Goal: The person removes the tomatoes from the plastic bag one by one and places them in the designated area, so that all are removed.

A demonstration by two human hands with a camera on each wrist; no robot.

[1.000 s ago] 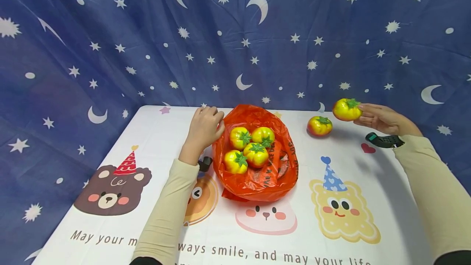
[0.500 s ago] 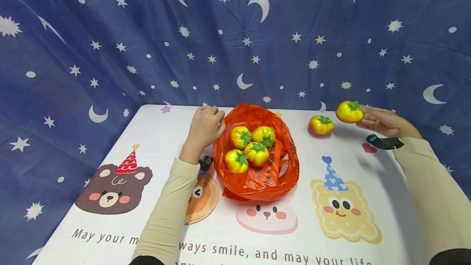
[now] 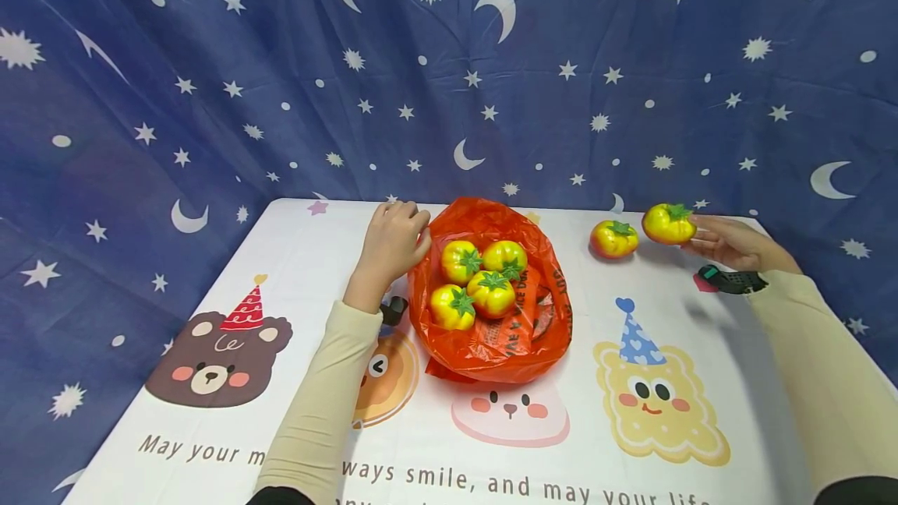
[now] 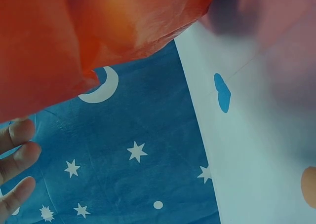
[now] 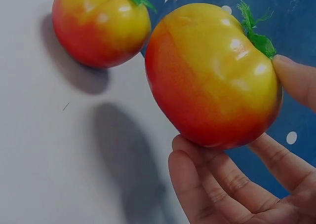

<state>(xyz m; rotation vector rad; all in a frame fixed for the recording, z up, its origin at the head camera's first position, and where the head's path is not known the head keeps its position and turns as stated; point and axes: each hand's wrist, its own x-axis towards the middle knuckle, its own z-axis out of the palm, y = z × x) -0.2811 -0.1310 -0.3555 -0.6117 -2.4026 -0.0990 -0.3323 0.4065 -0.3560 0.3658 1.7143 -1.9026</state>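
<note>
My right hand holds a glossy yellow-and-red toy tomato with a green leafy top, thumb by the leaf and fingertips beneath, as the right wrist view shows. It hangs above the table, its shadow below. Just left of it, a similar tomato sits on the table. My left hand grips the left rim of an open red plastic bag; in the left wrist view the bag hides part of the fingers. Several tomatoes with green tops lie inside the bag.
A white tablecloth printed with cartoon animals and lettering covers the table. Behind it hangs a dark blue curtain with moons and stars. A black strap is on the right wrist.
My right hand has lowered toward the table and shifted slightly right, with the tomato in it. The left hand and the bag stay nearly in place.
</note>
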